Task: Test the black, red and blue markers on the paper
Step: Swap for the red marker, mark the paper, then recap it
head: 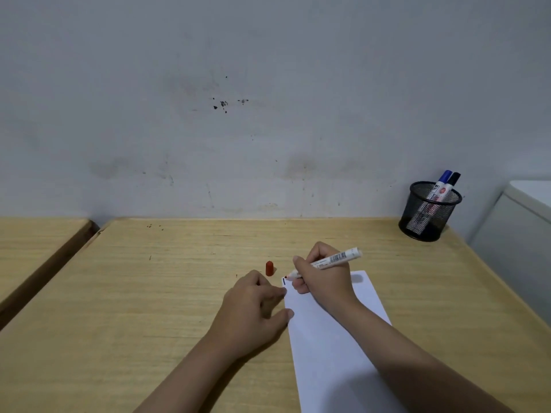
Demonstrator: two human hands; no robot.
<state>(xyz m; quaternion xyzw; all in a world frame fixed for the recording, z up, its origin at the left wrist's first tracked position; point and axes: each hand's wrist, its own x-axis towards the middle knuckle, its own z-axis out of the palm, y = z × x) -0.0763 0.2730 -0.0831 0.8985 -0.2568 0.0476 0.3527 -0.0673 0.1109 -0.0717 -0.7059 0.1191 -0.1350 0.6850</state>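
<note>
My right hand [323, 274] grips an uncapped red marker [334, 259], its red tip touching the far left corner of a white sheet of paper [334, 347]. A short black stroke [283, 281] shows on the paper just beside the tip. My left hand [253, 305] rests flat on the table, fingertips pressing the paper's left edge. The red cap [269, 268] stands upright on the table beyond my left hand. The blue marker [441, 181] and black marker [451, 184], both capped, stand in a black mesh cup [429, 213] at the table's far right corner.
The wooden table [149, 293] ends at a stained grey wall [268, 99]. A second wooden table [35, 239] lies to the left across a gap. A white cabinet [518, 231] stands at the right.
</note>
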